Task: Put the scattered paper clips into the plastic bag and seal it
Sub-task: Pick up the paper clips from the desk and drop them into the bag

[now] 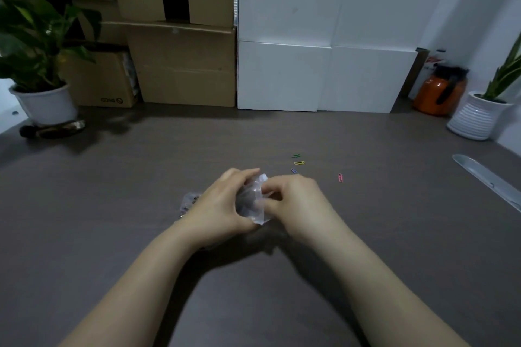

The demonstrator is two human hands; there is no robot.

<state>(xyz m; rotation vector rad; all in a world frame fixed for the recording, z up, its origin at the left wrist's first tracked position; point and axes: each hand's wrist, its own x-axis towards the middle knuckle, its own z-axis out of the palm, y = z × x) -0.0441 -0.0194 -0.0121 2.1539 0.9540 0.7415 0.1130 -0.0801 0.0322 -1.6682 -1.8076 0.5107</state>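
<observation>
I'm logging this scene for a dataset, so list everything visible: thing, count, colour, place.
paper clips: four loose; green, yellow, blue, pink; on the table beyond the hands
plastic bag: one, clear, held between both hands
table: one, grey-brown
cardboard boxes: several, brown, stacked far left
white panels: several, against the back wall
potted plant: one, green in white pot, far left
ribbed-pot plant: one, white pot, far right
orange jug: one, black handle, far right
clear ruler: one, right edge
left hand: gripping the bag
right hand: pinching the bag's edge
</observation>
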